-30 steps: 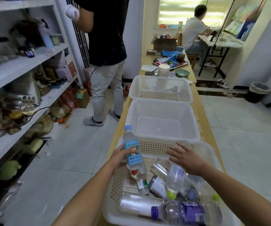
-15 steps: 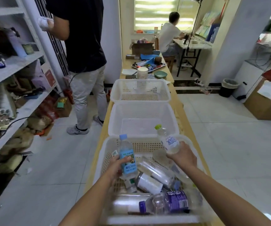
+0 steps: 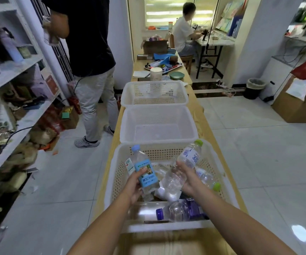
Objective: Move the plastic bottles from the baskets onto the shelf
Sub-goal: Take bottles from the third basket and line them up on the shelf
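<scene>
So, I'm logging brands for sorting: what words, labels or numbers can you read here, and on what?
"杏仁", probably, with blurred characters after it: blue-label bottle in the left hand.
"水", probably: green-capped bottle in the right hand.
Too blurred: print on the purple-label bottle in the near basket.
Everything else: too small or blurred.

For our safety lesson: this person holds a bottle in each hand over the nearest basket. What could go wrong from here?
The tilted green-capped bottle in the right hand might slip. The shelf looks crowded; setting bottles there could knock items off. The person in the black shirt stands beside it and may be bumped.
</scene>
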The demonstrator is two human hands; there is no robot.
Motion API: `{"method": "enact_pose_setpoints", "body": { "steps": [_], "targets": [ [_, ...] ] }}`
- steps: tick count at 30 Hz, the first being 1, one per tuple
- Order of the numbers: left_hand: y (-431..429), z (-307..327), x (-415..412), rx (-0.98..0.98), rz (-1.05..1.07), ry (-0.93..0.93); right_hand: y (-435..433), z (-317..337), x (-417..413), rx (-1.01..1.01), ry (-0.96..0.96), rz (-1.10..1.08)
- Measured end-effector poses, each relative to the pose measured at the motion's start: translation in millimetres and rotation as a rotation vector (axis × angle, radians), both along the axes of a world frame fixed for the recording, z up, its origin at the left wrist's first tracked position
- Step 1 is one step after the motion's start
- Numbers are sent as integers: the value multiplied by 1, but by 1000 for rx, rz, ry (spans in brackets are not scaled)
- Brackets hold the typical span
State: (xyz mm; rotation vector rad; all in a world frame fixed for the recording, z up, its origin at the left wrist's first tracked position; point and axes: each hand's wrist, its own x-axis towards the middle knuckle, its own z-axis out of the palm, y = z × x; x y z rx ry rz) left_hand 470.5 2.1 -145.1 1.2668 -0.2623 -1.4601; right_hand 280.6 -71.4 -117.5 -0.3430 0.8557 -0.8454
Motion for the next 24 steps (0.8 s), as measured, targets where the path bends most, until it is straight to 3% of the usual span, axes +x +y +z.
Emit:
{"method": "enact_pose_setpoints", "body": {
  "steps": [2,6,9,16,24],
  "targets": [
    [3,2,4,-12,-12,-1,4,0,3,-88,88,-2],
    [2,7,12,-27,-36,41,9,6,2,-280,665,-4],
    [-3,9,12,-37,-91,51,13,5,-2,-356,908,-50],
    [-21,22,-6,-95,-372,29,45,20,-10,-234,1031,-419],
    [19,49,-51,-112,-810,212,160,43,-16,-26,1185,-830]
  ]
}}
